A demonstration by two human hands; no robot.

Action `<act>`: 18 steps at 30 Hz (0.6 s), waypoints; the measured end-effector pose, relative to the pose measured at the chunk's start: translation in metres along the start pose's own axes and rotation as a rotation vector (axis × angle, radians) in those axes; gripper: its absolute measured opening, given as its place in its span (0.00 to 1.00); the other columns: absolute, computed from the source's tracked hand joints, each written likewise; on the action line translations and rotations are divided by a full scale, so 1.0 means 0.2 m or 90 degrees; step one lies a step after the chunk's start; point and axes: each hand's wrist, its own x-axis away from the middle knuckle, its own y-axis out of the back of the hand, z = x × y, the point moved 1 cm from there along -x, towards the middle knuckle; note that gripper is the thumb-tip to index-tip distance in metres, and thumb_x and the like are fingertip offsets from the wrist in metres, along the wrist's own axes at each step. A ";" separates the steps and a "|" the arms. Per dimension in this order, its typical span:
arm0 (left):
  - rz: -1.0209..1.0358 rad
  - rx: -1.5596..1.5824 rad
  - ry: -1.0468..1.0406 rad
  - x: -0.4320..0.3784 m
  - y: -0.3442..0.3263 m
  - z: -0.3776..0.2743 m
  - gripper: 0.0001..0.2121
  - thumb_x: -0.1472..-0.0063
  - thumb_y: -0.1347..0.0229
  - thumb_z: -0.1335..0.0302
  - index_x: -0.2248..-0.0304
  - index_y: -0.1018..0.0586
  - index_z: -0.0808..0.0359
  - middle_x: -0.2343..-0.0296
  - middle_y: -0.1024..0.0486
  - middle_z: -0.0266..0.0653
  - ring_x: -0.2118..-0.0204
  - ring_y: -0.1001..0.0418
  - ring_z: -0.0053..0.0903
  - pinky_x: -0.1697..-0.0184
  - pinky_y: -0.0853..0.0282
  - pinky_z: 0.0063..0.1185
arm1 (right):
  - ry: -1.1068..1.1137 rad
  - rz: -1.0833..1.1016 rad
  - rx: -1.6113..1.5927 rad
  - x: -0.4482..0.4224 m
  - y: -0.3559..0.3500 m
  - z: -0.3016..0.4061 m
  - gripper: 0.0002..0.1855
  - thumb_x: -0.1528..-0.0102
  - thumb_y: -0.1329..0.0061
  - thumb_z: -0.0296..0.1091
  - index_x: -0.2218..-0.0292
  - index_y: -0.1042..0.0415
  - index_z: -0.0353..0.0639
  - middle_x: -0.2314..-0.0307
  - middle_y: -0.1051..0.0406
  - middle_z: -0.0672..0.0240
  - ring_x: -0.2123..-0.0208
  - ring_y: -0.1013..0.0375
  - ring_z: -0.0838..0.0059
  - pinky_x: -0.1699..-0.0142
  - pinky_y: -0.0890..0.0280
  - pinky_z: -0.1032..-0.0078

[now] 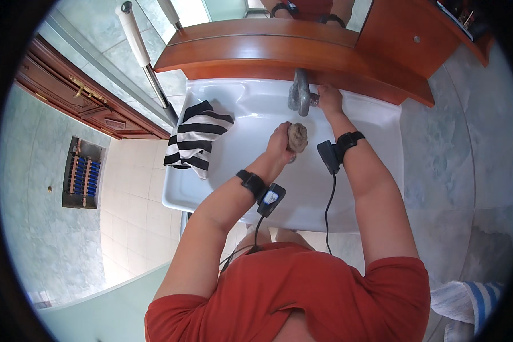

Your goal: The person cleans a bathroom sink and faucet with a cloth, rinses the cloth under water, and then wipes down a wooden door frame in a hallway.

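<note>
Over the white sink basin point(248, 154), my left hand point(279, 143) is closed around a crumpled grey-brown cloth point(298, 137). My right hand point(330, 99) is at the back of the sink, its fingers on the knob point(314, 99) at the right side of the metal faucet point(302, 94). Whether water is running cannot be made out. A black-and-white striped cloth point(201, 132) lies bunched over the sink's left rim. Part of the drain shows just below my left hand.
A wooden ledge point(265, 47) with a mirror runs behind the sink. At the left back stands a white-handled metal pole point(137, 38). A wooden door point(85, 94) is further left. Cables hang from both wrist devices. A blue-and-white towel point(466, 301) is at lower right.
</note>
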 end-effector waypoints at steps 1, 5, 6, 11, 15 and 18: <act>0.016 0.007 -0.005 -0.02 0.02 0.00 0.13 0.38 0.59 0.63 0.62 0.31 0.63 0.67 0.28 0.39 0.65 0.28 0.33 0.61 0.30 0.34 | 0.076 0.031 0.095 0.01 0.01 0.03 0.14 0.46 0.65 0.36 0.67 0.29 0.40 0.68 0.29 0.50 0.63 0.31 0.50 0.56 0.37 0.60; 0.012 -0.010 0.011 -0.05 -0.03 0.02 0.14 0.37 0.60 0.62 0.62 0.31 0.63 0.67 0.28 0.39 0.66 0.28 0.33 0.61 0.30 0.34 | -0.003 0.041 0.009 -0.01 0.01 -0.04 0.14 0.46 0.66 0.36 0.67 0.29 0.39 0.66 0.29 0.52 0.61 0.31 0.50 0.55 0.38 0.60; 0.028 -0.004 0.010 -0.06 -0.03 0.02 0.15 0.37 0.61 0.61 0.62 0.31 0.63 0.67 0.28 0.39 0.66 0.28 0.33 0.61 0.29 0.34 | -0.050 0.037 -0.057 -0.01 0.00 -0.03 0.14 0.46 0.66 0.36 0.67 0.29 0.39 0.65 0.29 0.52 0.61 0.31 0.50 0.54 0.38 0.60; 0.017 -0.002 -0.027 -0.13 0.03 0.00 0.16 0.36 0.63 0.60 0.62 0.32 0.63 0.68 0.28 0.40 0.66 0.28 0.34 0.63 0.30 0.33 | -0.260 -0.088 -0.394 0.22 0.02 0.03 0.20 0.42 0.68 0.46 0.55 0.35 0.44 0.55 0.33 0.60 0.57 0.34 0.57 0.55 0.39 0.62; 0.010 -0.058 -0.147 -0.02 -0.09 -0.01 0.15 0.38 0.59 0.63 0.57 0.34 0.64 0.64 0.30 0.41 0.63 0.30 0.31 0.63 0.31 0.31 | -0.420 0.279 -0.552 0.67 0.03 0.19 0.21 0.43 0.63 0.47 0.52 0.38 0.47 0.66 0.35 0.69 0.64 0.35 0.73 0.61 0.38 0.72; -0.032 -0.256 -0.295 0.13 -0.17 0.13 0.17 0.39 0.56 0.66 0.53 0.37 0.65 0.62 0.32 0.41 0.62 0.31 0.28 0.64 0.31 0.29 | -0.443 0.211 -0.736 0.69 0.01 0.20 0.18 0.42 0.62 0.51 0.54 0.37 0.56 0.64 0.32 0.74 0.64 0.33 0.80 0.67 0.39 0.83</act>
